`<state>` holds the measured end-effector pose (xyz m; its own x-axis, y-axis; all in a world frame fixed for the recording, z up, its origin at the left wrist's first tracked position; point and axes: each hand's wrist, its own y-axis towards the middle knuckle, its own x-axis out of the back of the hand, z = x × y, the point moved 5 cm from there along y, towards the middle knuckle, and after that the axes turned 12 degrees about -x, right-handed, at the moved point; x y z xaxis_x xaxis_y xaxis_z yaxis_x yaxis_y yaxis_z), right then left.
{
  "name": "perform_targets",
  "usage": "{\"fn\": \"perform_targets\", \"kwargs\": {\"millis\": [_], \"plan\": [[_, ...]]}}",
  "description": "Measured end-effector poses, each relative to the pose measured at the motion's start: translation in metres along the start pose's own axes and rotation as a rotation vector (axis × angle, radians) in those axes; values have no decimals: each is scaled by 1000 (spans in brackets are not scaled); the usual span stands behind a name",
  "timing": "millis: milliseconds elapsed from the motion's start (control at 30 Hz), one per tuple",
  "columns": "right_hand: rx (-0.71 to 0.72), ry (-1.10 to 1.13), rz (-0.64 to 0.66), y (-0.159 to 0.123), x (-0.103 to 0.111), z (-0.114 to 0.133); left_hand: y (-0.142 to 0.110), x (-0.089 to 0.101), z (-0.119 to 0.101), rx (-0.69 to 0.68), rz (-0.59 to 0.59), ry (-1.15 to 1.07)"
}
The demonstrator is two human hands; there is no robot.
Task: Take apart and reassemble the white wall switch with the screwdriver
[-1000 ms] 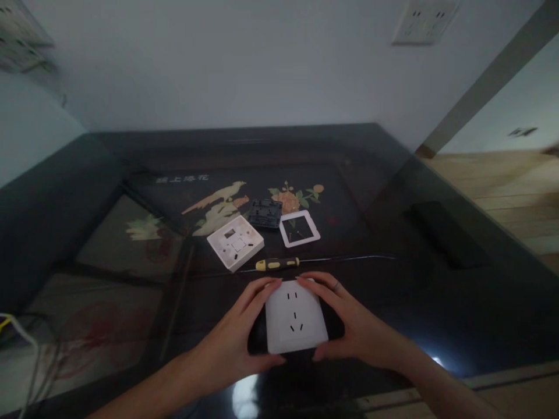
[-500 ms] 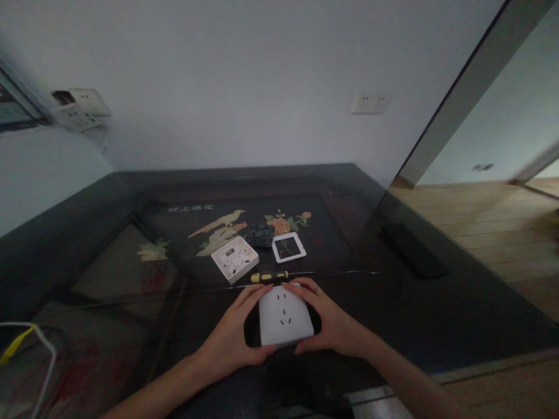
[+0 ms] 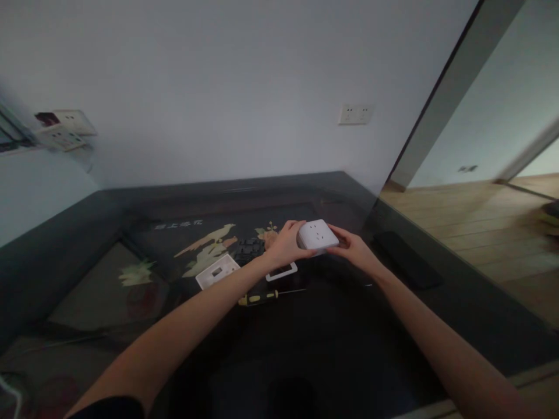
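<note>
A white wall socket [image 3: 317, 234] with slotted holes in its face is gripped from both sides, over the far part of the dark table. On its left edge is my left hand [image 3: 286, 244], fingers behind and thumb in front. My right hand [image 3: 351, 247] holds the opposite edge the same way. Below my left wrist lies a white frame [image 3: 283, 273], partly covered by the arm. A screwdriver [image 3: 259, 298] with a yellow and black handle rests nearer to me. Left of it is a white back box [image 3: 217, 271], half hidden by my forearm, beside a dark part [image 3: 248, 250].
The glossy black table [image 3: 279, 349] carries a bird and flower picture. A long black object [image 3: 408, 260] lies at the right. Double sockets [image 3: 355, 114] are fixed to the wall behind, and more sockets [image 3: 65, 137] are at the left.
Both hands have carried the white socket away from the table's near side, forward and to the right. My left forearm now crosses over the back box and frame. The view has shifted slightly.
</note>
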<state>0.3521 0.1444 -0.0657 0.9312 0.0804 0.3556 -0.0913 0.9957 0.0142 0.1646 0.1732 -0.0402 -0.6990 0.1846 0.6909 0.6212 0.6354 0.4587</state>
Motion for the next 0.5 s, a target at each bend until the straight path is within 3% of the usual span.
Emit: {"fn": "perform_targets", "kwargs": {"millis": [200,500], "plan": [[-30,-45,-104,15,17,-22,27,-36,31,-30,27,14],[-54,-85,-203,24,18,-37,31,-47,48,-62,54,-5]]}}
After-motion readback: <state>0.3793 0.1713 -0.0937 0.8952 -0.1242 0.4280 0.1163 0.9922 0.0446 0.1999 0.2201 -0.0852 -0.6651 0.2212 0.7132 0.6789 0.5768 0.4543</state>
